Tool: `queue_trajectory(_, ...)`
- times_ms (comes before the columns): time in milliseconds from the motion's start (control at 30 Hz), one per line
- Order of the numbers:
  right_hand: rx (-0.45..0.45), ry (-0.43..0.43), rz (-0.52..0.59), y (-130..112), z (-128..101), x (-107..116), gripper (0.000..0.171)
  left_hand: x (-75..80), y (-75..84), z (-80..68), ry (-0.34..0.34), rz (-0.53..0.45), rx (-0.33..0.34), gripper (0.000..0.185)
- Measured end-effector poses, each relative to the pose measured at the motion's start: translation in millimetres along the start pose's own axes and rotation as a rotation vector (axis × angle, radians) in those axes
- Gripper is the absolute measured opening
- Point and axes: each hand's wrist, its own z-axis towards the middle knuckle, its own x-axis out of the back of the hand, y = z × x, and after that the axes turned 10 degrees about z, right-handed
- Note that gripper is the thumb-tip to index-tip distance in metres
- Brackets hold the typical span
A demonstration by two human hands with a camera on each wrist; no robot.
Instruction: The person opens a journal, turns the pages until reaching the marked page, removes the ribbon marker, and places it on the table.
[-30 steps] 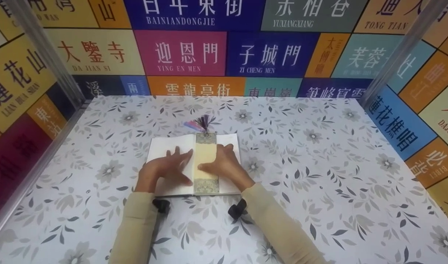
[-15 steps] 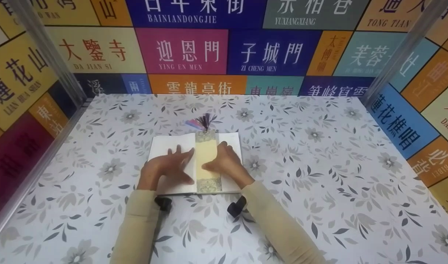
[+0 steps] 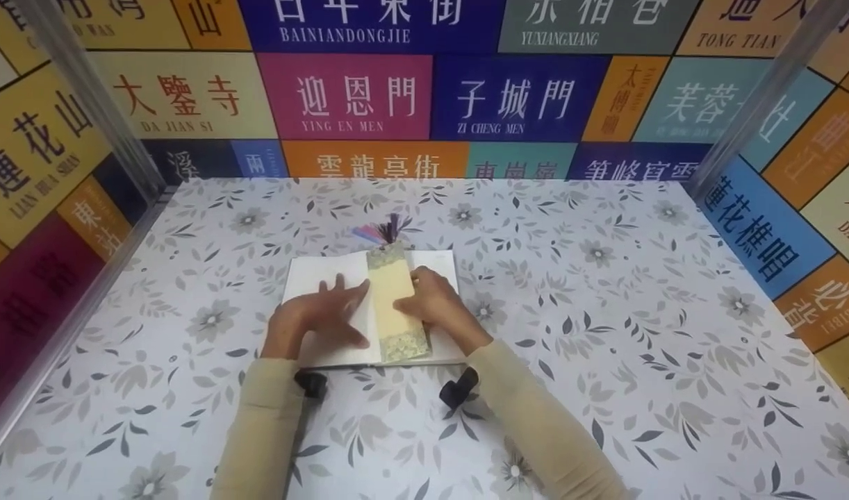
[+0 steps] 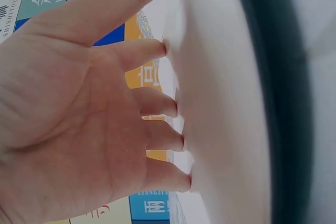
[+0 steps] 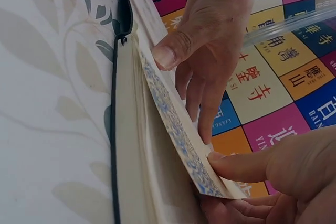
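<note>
An open book (image 3: 327,271) with blank pages and a dark cover lies on the table. Across its middle is a cream bookmark (image 3: 393,295) with patterned ends and a tassel (image 3: 390,229) at the far end. My right hand (image 3: 438,302) pinches the bookmark's right edge, thumb on top and fingers beneath, as the right wrist view shows; that edge (image 5: 181,129) is lifted off the page. My left hand (image 3: 320,316) presses the left page with spread fingers; in the left wrist view its fingertips (image 4: 178,108) touch the paper.
A white tablecloth (image 3: 591,333) with grey leaves and flowers covers the table. Colourful panels with lettering (image 3: 344,97) rise at the back and sides. Clear posts (image 3: 765,97) stand at the back corners. A black wrist strap (image 3: 458,390) is on the right arm.
My right hand has shifted slightly right. The bookmark's near end has swung right, so it now lies slanted, its right edge raised. My left hand has stayed in place on the page.
</note>
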Motion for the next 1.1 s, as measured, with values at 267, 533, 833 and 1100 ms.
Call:
queue_trajectory(267, 0.042, -0.106, 0.211, 5, 5, 13, 0.069, 0.4, 0.8, -1.9, -0.03, -0.027, 0.033, 0.109)
queue_trajectory(533, -0.022, -0.089, 0.453, 2, 9, 35, 0.063, 0.8, 0.0, -1.0, -0.005, -0.01, -0.001, 0.11)
queue_trajectory(833, -0.116, 0.011, 0.531, 2, 33, 85, 0.056, -0.7, 0.2, -0.6, 0.007, 0.002, -0.01, 0.107)
queue_trajectory(1100, -0.099, 0.03, 0.438, 4, 56, 127, 0.061, -0.8, -1.2, -0.7, 0.007, 0.011, -0.008, 0.107)
